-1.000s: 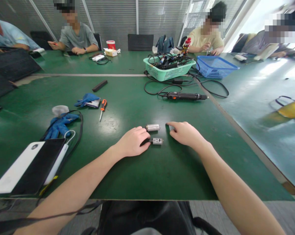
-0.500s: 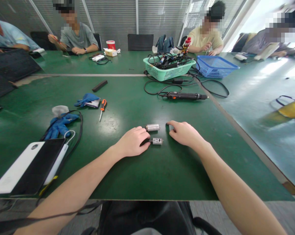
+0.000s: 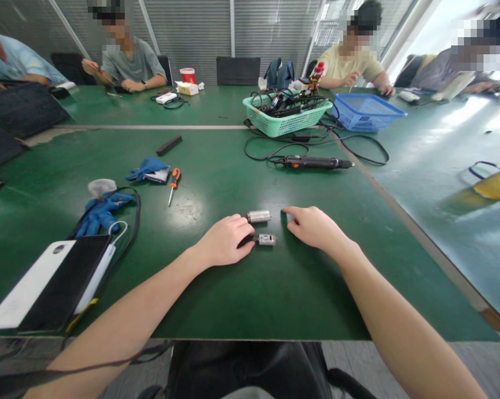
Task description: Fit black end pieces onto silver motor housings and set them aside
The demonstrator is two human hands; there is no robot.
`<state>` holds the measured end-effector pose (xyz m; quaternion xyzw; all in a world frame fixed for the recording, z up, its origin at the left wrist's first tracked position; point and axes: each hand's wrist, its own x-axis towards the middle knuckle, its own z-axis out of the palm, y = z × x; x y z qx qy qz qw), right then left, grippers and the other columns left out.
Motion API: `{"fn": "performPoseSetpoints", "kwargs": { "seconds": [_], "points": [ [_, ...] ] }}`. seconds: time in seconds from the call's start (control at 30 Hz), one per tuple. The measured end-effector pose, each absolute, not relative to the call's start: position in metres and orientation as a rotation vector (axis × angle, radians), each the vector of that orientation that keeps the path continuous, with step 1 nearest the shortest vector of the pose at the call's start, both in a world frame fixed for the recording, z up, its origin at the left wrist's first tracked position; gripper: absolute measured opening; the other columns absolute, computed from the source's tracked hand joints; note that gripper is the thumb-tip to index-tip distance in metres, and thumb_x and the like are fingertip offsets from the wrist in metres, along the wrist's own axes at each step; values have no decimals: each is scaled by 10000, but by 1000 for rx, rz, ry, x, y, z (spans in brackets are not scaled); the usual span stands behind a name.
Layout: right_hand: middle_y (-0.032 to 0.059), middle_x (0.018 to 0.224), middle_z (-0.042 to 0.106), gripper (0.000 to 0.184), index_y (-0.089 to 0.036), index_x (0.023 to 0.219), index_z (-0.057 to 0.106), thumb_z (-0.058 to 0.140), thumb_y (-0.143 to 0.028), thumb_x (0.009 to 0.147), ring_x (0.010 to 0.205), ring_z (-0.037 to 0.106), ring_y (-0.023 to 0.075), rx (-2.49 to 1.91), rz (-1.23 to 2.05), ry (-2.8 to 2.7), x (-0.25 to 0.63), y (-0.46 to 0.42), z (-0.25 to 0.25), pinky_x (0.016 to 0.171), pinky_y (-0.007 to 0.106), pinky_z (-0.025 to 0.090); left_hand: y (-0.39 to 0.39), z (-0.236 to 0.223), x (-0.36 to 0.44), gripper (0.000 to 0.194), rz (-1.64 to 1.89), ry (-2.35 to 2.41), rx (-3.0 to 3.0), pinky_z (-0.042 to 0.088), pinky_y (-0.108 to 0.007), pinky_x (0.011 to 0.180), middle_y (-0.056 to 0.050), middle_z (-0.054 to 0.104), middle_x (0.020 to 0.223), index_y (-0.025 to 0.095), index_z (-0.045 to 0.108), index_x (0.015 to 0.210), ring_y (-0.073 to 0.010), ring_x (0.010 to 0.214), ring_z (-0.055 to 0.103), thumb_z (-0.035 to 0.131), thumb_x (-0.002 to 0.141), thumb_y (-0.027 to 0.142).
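Observation:
Two small silver cylinders lie side by side on the green table (image 3: 233,310). The nearer one, with slots in its metal case, looks like a small electric motor (image 3: 267,240); the farther one is a plain metal cylinder (image 3: 259,216) with a thin tip. My left hand (image 3: 227,239) rests at their left ends, fingers curved and thumb apart from them, its fingertips close to or touching both. A dark patch between thumb and fingers cannot be made out. To the right of the cylinders, my right hand (image 3: 314,226) lies on the table, index finger stretched out, holding nothing visible.
An orange-handled screwdriver (image 3: 174,185), blue gloves (image 3: 102,213) and a white-and-black device (image 3: 50,285) lie left. Beyond are a black power screwdriver (image 3: 316,163), a green basket (image 3: 283,124) of cables and tools, and a blue basket (image 3: 368,116). Several people sit around.
My hands and both cylinders stay where they were. Across the table, the person in yellow has moved one hand outward to the right, behind the blue basket.

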<state>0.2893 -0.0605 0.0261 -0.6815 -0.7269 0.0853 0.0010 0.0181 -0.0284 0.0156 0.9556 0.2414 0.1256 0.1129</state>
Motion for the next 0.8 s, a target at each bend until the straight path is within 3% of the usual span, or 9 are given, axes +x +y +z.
{"fn": "performPoseSetpoints", "kwargs": {
  "seconds": [0.33,0.63,0.8],
  "points": [
    [57,1167,776,420,-257,1235,755,469,-245,927,1051,720,251,-1989,309,-2341,290,-62,29,956,316,509,-28,16,19,181,362,702,2806,485,-369,829,-82,644,966,168,662,1018,-229,929,575,559,963,306],
    [112,1127,769,480,-303,1371,667,494,-284,924,976,728,305,-2246,203,-2216,290,-63,26,819,382,542,-28,15,17,175,365,707,2814,489,-371,825,-85,645,968,171,659,1010,-230,926,577,550,961,299],
    [89,1155,771,446,-283,1291,725,472,-282,924,1034,719,292,-2146,238,-2250,292,-61,28,896,377,536,-28,15,17,178,361,712,2819,489,-373,840,-81,641,968,167,659,1020,-230,937,573,557,963,300]
  ]
}}
